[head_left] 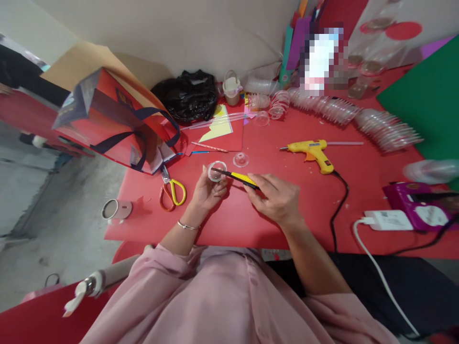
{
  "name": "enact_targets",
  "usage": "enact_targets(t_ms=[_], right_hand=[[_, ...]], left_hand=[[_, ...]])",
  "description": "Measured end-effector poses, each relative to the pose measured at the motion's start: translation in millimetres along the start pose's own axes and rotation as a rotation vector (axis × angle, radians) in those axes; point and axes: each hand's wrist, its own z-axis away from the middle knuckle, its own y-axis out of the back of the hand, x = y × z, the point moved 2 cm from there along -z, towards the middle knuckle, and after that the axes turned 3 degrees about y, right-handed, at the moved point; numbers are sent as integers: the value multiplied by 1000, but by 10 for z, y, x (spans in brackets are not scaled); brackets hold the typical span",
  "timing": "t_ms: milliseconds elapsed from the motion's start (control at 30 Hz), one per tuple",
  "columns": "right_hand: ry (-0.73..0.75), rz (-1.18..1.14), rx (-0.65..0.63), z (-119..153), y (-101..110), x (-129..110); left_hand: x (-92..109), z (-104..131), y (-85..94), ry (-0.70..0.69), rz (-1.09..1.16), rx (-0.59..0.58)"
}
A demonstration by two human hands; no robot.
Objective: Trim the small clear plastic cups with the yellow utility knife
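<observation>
My left hand (211,191) holds a small clear plastic lid (217,171) upright between thumb and fingers, over the red table (229,224). In my right hand (274,196) is a yellow and black utility knife (242,178), its dark blade reaching across the lid. Whether the blade touches or pierces the plastic cannot be made out. Another clear lid (241,159) lies flat just beyond my hands. To the right rests a yellow glue gun (311,152) with a glue stick in its back. Scissors (172,191) with red and yellow handles lie left of my left hand.
At the left stand a large red bag (107,119) and a metal cup (116,209). Along the back are a black plastic bag (188,95), yellow paper (218,126) and rows of stacked clear lids (333,109). A white adapter (390,220) with cables sits at the right.
</observation>
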Motion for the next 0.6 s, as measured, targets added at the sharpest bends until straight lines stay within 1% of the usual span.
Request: enact_targets(t_ms=[100,233,400,467,600], right_hand=[[-6,-21,11,-9,19,4],[23,-105,8,-25,34,9],[42,-1,-11,-11,15,-13],[34,29,-14,-4,12,-18],[8,-53,-24,-1,16,3]], left_hand=[[-5,7,-1,1,-3,29],[-5,20,-17,-11,17,-10],[5,11,-22,-12,9,11],[9,10,-28,-17,11,1],[6,26,-37,-3,28,6]])
